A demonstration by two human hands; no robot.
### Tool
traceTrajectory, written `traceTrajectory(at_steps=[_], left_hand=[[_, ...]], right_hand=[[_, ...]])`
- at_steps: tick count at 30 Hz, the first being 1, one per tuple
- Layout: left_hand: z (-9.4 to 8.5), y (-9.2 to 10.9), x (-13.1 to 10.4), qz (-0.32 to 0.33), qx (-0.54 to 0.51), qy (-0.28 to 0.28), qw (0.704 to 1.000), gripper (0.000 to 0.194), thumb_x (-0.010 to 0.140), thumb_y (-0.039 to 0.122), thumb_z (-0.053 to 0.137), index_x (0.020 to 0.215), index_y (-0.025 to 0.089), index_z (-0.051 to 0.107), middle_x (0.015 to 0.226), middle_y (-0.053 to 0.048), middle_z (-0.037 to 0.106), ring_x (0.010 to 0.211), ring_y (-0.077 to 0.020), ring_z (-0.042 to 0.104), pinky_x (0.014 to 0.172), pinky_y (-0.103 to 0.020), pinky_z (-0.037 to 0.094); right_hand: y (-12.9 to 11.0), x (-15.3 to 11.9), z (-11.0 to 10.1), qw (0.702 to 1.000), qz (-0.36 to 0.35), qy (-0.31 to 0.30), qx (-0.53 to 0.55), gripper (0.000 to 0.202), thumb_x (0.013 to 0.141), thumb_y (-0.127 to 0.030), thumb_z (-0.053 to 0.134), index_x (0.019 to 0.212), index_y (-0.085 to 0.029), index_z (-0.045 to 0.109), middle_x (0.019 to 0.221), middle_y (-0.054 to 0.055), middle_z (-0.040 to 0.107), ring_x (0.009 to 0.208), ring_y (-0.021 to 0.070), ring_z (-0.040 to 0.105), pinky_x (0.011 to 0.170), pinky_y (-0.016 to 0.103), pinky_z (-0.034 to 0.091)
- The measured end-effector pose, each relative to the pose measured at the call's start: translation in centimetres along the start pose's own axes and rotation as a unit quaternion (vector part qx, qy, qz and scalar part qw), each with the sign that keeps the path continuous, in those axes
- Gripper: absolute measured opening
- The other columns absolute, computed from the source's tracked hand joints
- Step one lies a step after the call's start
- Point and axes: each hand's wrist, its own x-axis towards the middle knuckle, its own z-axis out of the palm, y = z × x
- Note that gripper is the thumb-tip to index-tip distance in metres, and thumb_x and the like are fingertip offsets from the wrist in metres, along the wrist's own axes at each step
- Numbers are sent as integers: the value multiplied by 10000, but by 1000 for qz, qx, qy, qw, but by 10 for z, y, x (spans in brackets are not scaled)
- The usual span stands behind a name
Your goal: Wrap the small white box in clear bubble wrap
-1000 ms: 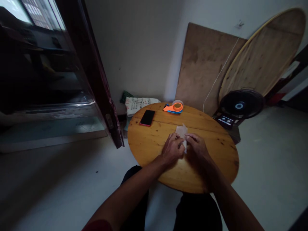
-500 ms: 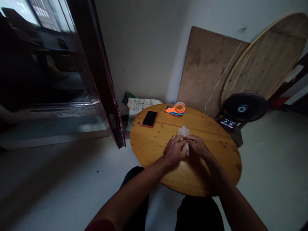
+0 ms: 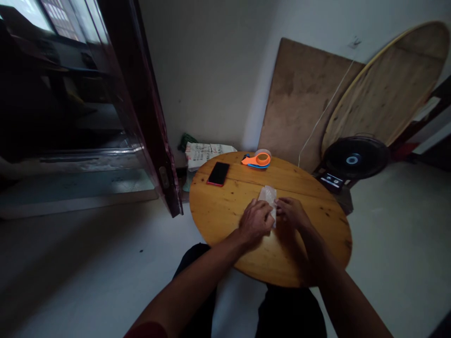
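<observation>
A small bundle of whitish, translucent bubble wrap [image 3: 268, 193] lies on the round wooden table [image 3: 225, 216]; whether anything is inside it cannot be seen. Across its left and lower part my left hand [image 3: 256, 218] is closed, with bent fingers gripping it. My right hand [image 3: 291, 212] is at the right edge of the bundle, its fingers curled together against the wrap, and the exact grip is partly hidden. Beyond the hands, an orange tape dispenser [image 3: 261, 159] with a bluish part beneath it rests near the table's far edge.
A phone with a red edge [image 3: 218, 174] lies on the table's left side. A black round fan-like device [image 3: 352, 159] stands past the right edge. Boards [image 3: 306, 94] lean on the wall. Behind the table sits a printed white sack [image 3: 207, 152], and a dark door frame [image 3: 155, 117] is at left.
My right hand has shifted slightly right and down from the top of the wrap, away from my left fingers. More of the wrap shows between them. My left hand stays nearly still.
</observation>
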Motion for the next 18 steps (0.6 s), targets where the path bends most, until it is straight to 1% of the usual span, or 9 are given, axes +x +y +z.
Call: traceTrajectory(at_steps=[3,5,7,10,12,15,18], left_hand=[[-1,0,0,4,0,-1,1000,246,800,133,498,977,182,661,1052,-53,677,1001,-209,565,961,-352,408],[-1,0,0,7,-1,0,1000,243,799,136,501,977,182,661,1061,-52,676,1001,-208,564,957,-351,412],[-1,0,0,6,-1,1,1000,249,793,130,504,977,184,663,1068,-52,677,1000,-209,566,955,-353,415],[-1,0,0,4,-4,5,1000,257,790,124,502,982,176,664,1067,-59,679,1008,-209,574,971,-362,410],[0,0,0,5,-4,7,1000,260,789,122,502,987,172,663,1071,-64,679,1019,-207,578,982,-366,406],[1,0,0,6,-2,9,1000,272,784,118,501,995,176,663,1080,-64,678,1028,-204,581,991,-371,406],[1,1,0,1,-4,10,1000,281,781,113,502,1001,184,662,1086,-54,678,1034,-203,582,1016,-389,393]], right_hand=[[-3,8,4,1000,5,-3,-10,296,660,-417,663,732,-136,610,470,-17,529,356,90,439,320,198,308],[-2,13,6,1000,3,0,-15,293,650,-428,664,681,-145,591,428,-38,484,326,74,375,319,204,272],[-1,17,8,1000,-1,-4,-18,297,634,-433,672,613,-160,556,414,-48,457,326,67,347,330,213,251],[0,18,9,1000,-12,-9,-16,281,601,-403,683,570,-175,521,425,-56,441,362,69,345,362,221,251],[1,17,11,999,-32,-7,-14,241,591,-372,675,587,-175,537,449,-50,457,400,78,359,386,225,257],[1,16,14,996,-89,18,-20,201,594,-349,665,626,-168,583,512,-17,521,472,104,408,428,233,292],[1,16,15,990,-128,47,-30,233,621,-384,652,665,-159,614,579,5,564,538,126,450,474,236,336]])
